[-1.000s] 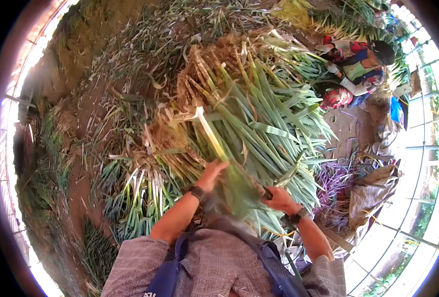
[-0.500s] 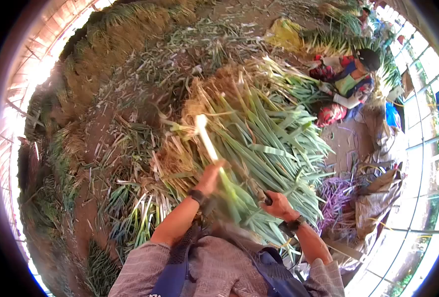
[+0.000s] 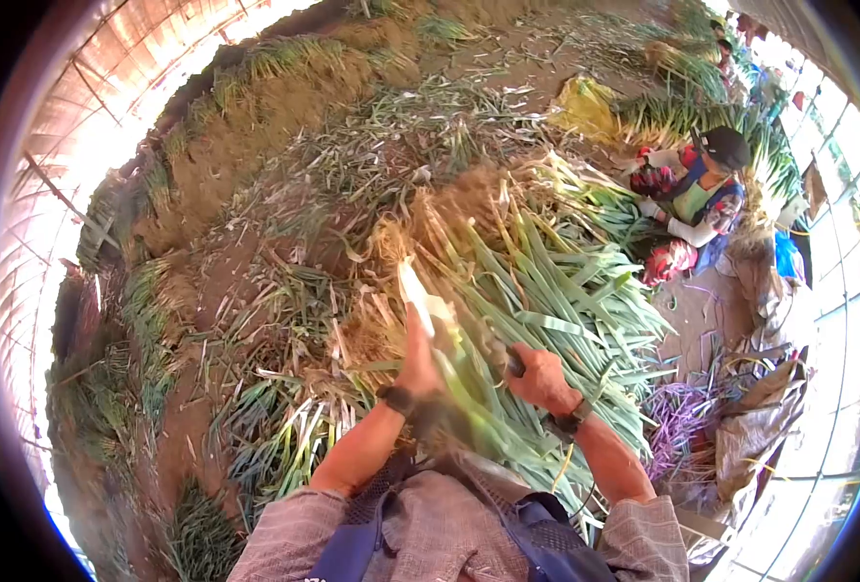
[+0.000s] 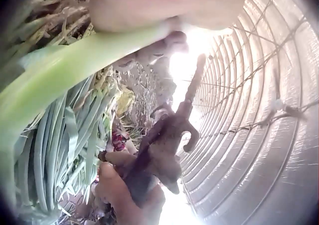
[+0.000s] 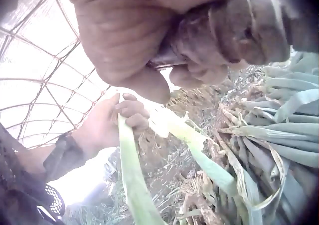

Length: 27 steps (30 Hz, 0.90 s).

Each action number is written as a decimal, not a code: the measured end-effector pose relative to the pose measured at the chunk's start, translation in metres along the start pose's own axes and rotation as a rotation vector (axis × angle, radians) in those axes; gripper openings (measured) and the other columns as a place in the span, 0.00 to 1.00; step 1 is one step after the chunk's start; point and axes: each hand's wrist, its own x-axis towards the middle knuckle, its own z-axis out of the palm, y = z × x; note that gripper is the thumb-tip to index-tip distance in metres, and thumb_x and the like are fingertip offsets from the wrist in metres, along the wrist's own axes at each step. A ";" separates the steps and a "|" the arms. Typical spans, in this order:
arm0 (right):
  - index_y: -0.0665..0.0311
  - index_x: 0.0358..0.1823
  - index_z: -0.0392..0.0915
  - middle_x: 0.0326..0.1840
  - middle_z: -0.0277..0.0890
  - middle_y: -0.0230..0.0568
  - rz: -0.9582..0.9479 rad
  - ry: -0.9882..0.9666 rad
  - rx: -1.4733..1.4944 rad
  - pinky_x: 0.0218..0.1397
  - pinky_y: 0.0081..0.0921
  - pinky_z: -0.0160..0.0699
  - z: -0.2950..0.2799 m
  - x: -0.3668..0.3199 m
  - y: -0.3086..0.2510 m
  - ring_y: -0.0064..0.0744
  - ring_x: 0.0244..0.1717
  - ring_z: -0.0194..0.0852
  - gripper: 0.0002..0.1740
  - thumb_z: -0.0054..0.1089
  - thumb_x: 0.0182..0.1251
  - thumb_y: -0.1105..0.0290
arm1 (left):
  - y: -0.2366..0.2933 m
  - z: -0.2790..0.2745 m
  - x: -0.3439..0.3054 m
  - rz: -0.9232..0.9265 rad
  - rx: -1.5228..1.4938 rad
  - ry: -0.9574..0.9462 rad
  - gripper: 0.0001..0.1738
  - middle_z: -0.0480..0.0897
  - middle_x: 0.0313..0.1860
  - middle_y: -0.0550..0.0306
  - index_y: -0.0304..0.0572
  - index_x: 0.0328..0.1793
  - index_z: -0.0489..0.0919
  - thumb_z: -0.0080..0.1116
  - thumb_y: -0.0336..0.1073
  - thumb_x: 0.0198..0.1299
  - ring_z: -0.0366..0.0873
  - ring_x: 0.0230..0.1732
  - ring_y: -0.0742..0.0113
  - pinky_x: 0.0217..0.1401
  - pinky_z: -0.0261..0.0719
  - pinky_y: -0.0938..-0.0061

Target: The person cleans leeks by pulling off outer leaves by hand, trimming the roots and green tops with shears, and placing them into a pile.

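Note:
My left hand [image 3: 418,364] grips a leek [image 3: 409,281] near its pale root end, and the green leaves trail down toward my lap, partly blurred. A loose pale outer layer [image 5: 174,127] stands away from the stalk beside the left fingers in the right wrist view. My right hand [image 3: 543,380] grips a dark, pistol-shaped air blow gun [image 4: 167,140] with a thin nozzle and a hook. Its nozzle points toward the leek, a short way from the left hand. A big heap of leeks [image 3: 556,281] lies just beyond both hands, roots to the left.
Smaller leeks [image 3: 318,422] lie by my left arm, and leaf scraps [image 3: 294,281] cover the ground. Another person [image 3: 697,199] sits at the heap's far right. Purple strings [image 3: 677,417] and brown sacking [image 3: 755,417] lie at the right. A yellow bag [image 3: 585,109] is farther back.
The head view has tilted up, so the heap sits lower. My left hand has come nearer the leek's root end, and a pale layer now flares off the stalk. The right hand keeps its hold.

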 end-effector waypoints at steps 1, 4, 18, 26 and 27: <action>0.61 0.39 0.78 0.26 0.78 0.52 -0.012 -0.001 0.003 0.33 0.47 0.75 -0.002 0.003 -0.006 0.59 0.30 0.77 0.12 0.65 0.56 0.65 | 0.000 -0.001 -0.001 0.068 0.059 -0.017 0.38 0.56 0.15 0.67 0.52 0.24 0.66 0.37 0.79 0.63 0.56 0.18 0.70 0.22 0.59 0.71; 0.60 0.39 0.78 0.28 0.79 0.52 -0.075 -0.075 0.032 0.33 0.47 0.76 -0.007 0.004 -0.019 0.58 0.31 0.78 0.12 0.65 0.54 0.65 | 0.010 -0.012 -0.008 0.008 0.045 -0.128 0.38 0.56 0.15 0.67 0.52 0.25 0.66 0.38 0.79 0.62 0.57 0.18 0.70 0.22 0.58 0.71; 0.56 0.41 0.80 0.33 0.82 0.51 0.091 -0.391 -0.158 0.38 0.49 0.77 -0.008 0.005 -0.025 0.57 0.35 0.81 0.13 0.59 0.58 0.59 | 0.020 -0.069 0.015 0.335 0.340 -0.055 0.32 0.77 0.47 0.59 0.48 0.68 0.69 0.42 0.63 0.72 0.75 0.44 0.67 0.47 0.77 0.66; 0.59 0.40 0.79 0.34 0.81 0.53 0.090 -0.375 -0.113 0.41 0.51 0.76 0.004 -0.022 -0.023 0.59 0.38 0.80 0.13 0.58 0.58 0.60 | 0.060 -0.029 0.011 0.279 0.379 0.067 0.36 0.80 0.56 0.51 0.40 0.70 0.70 0.42 0.63 0.72 0.80 0.52 0.63 0.47 0.83 0.61; 0.58 0.41 0.79 0.33 0.81 0.53 0.081 -0.332 -0.084 0.41 0.50 0.76 0.008 -0.025 -0.019 0.59 0.38 0.80 0.14 0.58 0.57 0.60 | 0.064 -0.021 0.004 0.185 0.381 0.076 0.34 0.80 0.50 0.52 0.40 0.66 0.72 0.42 0.63 0.72 0.80 0.46 0.64 0.43 0.83 0.61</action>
